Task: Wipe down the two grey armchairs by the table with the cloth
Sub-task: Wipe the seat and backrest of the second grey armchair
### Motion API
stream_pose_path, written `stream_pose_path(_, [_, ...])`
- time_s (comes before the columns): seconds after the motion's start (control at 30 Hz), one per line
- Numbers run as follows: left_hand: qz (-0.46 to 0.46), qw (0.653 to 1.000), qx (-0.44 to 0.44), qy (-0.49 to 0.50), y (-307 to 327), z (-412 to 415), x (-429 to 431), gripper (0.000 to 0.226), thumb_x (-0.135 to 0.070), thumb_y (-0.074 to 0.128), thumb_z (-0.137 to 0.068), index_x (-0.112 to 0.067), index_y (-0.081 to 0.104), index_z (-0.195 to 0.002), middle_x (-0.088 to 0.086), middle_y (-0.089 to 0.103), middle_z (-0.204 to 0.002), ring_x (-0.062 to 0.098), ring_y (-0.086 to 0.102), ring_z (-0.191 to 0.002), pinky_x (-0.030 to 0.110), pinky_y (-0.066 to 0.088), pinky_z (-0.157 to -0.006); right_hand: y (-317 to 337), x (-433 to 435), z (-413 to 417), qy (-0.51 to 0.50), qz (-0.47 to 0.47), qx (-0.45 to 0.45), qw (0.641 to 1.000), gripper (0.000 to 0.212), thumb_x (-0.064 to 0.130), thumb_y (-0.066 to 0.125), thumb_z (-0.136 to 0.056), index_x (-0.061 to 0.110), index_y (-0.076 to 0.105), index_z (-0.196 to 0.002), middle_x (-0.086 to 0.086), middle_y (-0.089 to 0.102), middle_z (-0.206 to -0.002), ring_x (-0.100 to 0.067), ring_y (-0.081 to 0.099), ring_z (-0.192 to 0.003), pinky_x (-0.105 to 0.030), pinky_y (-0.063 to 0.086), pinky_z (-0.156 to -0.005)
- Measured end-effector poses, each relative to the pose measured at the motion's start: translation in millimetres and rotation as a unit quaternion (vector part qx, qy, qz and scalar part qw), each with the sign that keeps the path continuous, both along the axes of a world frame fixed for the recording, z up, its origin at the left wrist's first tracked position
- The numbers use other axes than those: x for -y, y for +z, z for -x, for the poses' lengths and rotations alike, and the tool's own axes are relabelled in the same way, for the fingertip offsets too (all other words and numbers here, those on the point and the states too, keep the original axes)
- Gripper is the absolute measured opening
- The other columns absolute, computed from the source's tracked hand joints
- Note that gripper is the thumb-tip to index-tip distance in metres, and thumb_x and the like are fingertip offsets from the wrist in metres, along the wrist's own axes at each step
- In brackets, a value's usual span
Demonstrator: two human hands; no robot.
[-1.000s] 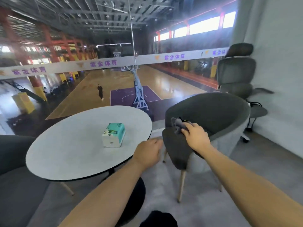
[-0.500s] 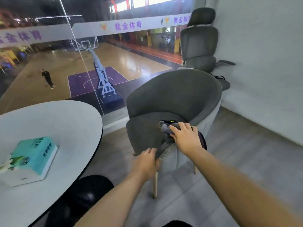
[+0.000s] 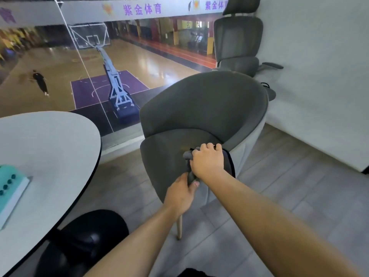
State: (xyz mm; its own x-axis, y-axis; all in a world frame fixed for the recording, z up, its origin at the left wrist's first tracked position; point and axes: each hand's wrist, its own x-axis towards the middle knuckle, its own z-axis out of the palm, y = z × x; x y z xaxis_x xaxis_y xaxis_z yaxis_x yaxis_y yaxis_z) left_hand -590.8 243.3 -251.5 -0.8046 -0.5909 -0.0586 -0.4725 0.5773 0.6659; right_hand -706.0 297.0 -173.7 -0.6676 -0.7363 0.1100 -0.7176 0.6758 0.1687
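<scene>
Cloth point(image 3: 187, 156): gripping it bunched in the right hand point(image 3: 207, 162), pressing on the front of the grey armchair point(image 3: 199, 108) seat, near the round worktop point(image 3: 50, 146). Pinching its hanging lower end with the left hand point(image 3: 179, 194).

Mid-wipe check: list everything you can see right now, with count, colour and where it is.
armchair: one in view, grey, wooden legs, centre, beside the table
cloth: one, grey, bunched at the seat's front right edge
round table: one, white top, left
table base: one, black, on the floor under the table
tissue box: one, teal and white, on the table at the left edge
office chair: one, grey, behind the armchair by the wall
basketball hoop stand: one, pale blue, on the court beyond the glass
left hand: grips the cloth's lower end
right hand: holds the cloth on the seat
</scene>
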Motion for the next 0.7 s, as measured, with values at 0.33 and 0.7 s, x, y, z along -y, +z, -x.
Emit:
stream_pose_path(0.33, [0.025,0.993,0.035,-0.113,4,25,-133,0.049,-0.048,0.048,-0.102,-0.018,0.045,-0.141,0.007,0.057,-0.133,0.028,0.056,-0.122,0.04,0.044,-0.099,-1,-108,33,-0.036,-0.093,-0.025,0.995,0.034,0.029,0.044,-0.096,0.023,0.059,-0.126,-0.007,0.05,-0.132,-0.031,0.041,-0.123,-0.046,0.027,-0.104])
stream_pose_path(0.7, [-0.028,0.937,0.059,-0.343,-24,46,-239,0.065,-0.033,0.043,-0.107,-0.032,0.009,-0.162,-0.005,0.009,-0.171,0.025,0.023,-0.153,0.035,0.025,-0.121,-14,-259,49,-0.012,-0.072,-0.053,0.996,0.037,0.028,0.045,-0.096,0.025,0.054,-0.131,-0.002,0.044,-0.141,-0.028,0.027,-0.139,-0.046,0.021,-0.11])
